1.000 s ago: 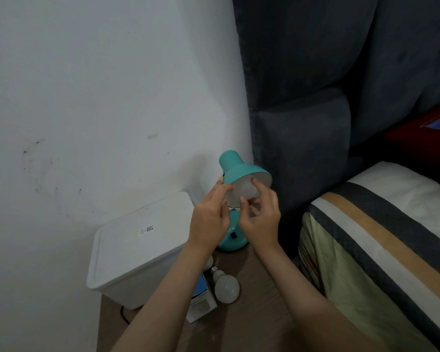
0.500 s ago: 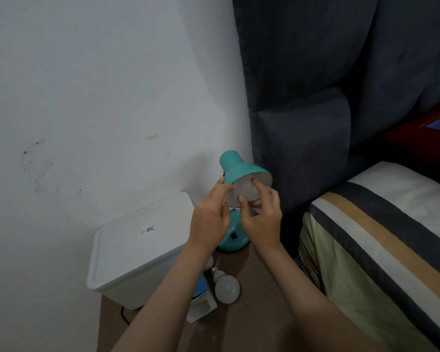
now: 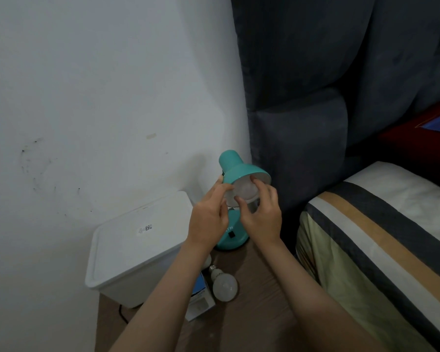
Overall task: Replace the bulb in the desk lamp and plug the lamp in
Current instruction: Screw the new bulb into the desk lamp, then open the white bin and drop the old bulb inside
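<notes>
A teal desk lamp stands on the wooden bedside table, its shade tilted toward me. A white bulb sits in the mouth of the shade. My right hand has its thumb and fingers wrapped around that bulb. My left hand grips the left rim of the shade. A second white bulb lies loose on the table beside a blue and white bulb box, which my left forearm partly covers. The lamp's plug is not visible.
A white lidded plastic bin stands at the table's left against the wall, with a dark cord below it. A dark padded headboard rises behind the lamp. A bed with a striped cover borders the table on the right.
My right hand's fingers have shifted slightly around the bulb in the shade. My left hand stays on the shade's rim, and the lamp has not moved.
</notes>
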`<control>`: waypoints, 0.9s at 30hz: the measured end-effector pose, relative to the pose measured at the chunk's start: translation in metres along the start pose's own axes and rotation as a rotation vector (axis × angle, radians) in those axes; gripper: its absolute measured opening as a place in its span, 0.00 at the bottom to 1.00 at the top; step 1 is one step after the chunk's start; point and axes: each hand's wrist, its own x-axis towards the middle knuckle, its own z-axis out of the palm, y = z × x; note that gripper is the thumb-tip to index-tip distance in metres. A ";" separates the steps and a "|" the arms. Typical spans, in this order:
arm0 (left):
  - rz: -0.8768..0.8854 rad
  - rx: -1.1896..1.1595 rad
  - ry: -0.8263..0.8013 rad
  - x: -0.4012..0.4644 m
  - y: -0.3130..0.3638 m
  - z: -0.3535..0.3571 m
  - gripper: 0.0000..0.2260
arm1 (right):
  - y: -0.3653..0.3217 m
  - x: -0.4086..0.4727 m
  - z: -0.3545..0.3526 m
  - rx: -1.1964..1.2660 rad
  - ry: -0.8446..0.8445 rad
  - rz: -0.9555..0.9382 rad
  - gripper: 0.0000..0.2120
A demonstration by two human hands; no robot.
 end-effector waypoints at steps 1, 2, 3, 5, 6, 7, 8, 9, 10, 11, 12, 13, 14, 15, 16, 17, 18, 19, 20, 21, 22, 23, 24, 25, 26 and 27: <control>-0.008 -0.002 0.001 0.000 0.000 0.000 0.13 | -0.001 0.000 -0.001 -0.002 -0.014 0.007 0.23; -0.019 -0.009 0.003 0.000 0.000 -0.001 0.14 | -0.003 0.001 -0.003 -0.008 -0.033 0.009 0.24; -0.030 -0.019 0.004 0.000 0.000 -0.002 0.14 | -0.005 0.003 -0.006 -0.016 -0.057 0.011 0.24; -0.060 -0.068 -0.009 0.001 0.003 -0.008 0.16 | -0.009 0.008 -0.014 -0.045 -0.108 0.025 0.24; -0.083 -0.115 -0.020 0.000 0.007 -0.011 0.16 | -0.012 0.009 -0.018 -0.065 -0.130 0.033 0.25; -0.109 -0.171 -0.031 -0.001 0.012 -0.015 0.16 | -0.015 0.008 -0.023 -0.079 -0.146 0.034 0.25; -0.135 -0.223 -0.026 -0.004 0.018 -0.019 0.16 | -0.018 0.005 -0.027 -0.080 -0.154 0.025 0.25; -0.167 -0.263 0.002 -0.008 0.024 -0.023 0.15 | -0.021 0.000 -0.031 -0.069 -0.153 0.004 0.25; -0.205 -0.284 0.048 -0.013 0.029 -0.028 0.14 | -0.025 -0.006 -0.034 -0.051 -0.142 -0.023 0.24; -0.249 -0.295 0.098 -0.019 0.031 -0.033 0.14 | -0.029 -0.014 -0.036 -0.032 -0.131 -0.051 0.23; -0.293 -0.291 0.143 -0.026 0.031 -0.039 0.13 | -0.035 -0.022 -0.036 -0.016 -0.131 -0.081 0.22; -0.331 -0.277 0.179 -0.035 0.030 -0.046 0.12 | -0.040 -0.030 -0.036 -0.004 -0.150 -0.107 0.20; -0.368 -0.257 0.200 -0.046 0.027 -0.054 0.11 | -0.046 -0.037 -0.034 0.003 -0.183 -0.132 0.19; -0.404 -0.239 0.206 -0.057 0.023 -0.062 0.11 | -0.053 -0.044 -0.032 0.005 -0.223 -0.154 0.18; -0.443 -0.220 0.204 -0.069 0.019 -0.072 0.11 | -0.059 -0.049 -0.028 0.003 -0.268 -0.168 0.17; -0.486 -0.189 0.203 -0.082 0.012 -0.081 0.11 | -0.065 -0.054 -0.023 0.001 -0.320 -0.169 0.16; -0.531 -0.140 0.208 -0.094 0.004 -0.089 0.11 | -0.071 -0.057 -0.017 0.001 -0.377 -0.160 0.17; -0.573 -0.073 0.213 -0.106 -0.006 -0.097 0.12 | -0.076 -0.058 -0.011 0.000 -0.433 -0.147 0.17; -0.620 0.002 0.208 -0.118 -0.017 -0.105 0.14 | -0.080 -0.059 -0.005 -0.005 -0.485 -0.134 0.18; -0.675 0.076 0.196 -0.129 -0.027 -0.112 0.16 | -0.084 -0.059 0.002 -0.012 -0.536 -0.115 0.19; -0.741 0.139 0.176 -0.139 -0.036 -0.119 0.19 | -0.087 -0.058 0.010 -0.017 -0.587 -0.087 0.21; -0.803 0.188 0.158 -0.148 -0.044 -0.125 0.21 | -0.089 -0.057 0.017 -0.024 -0.639 -0.047 0.24; -0.852 0.217 0.146 -0.155 -0.052 -0.130 0.24 | -0.089 -0.055 0.023 -0.034 -0.689 -0.006 0.28; -0.889 0.224 0.138 -0.161 -0.059 -0.134 0.27 | -0.089 -0.052 0.030 -0.057 -0.736 0.023 0.31; -0.924 0.213 0.129 -0.166 -0.064 -0.138 0.31 | -0.088 -0.050 0.036 -0.094 -0.776 0.030 0.35; -0.956 0.189 0.115 -0.168 -0.069 -0.140 0.34 | -0.085 -0.047 0.043 -0.143 -0.809 0.019 0.39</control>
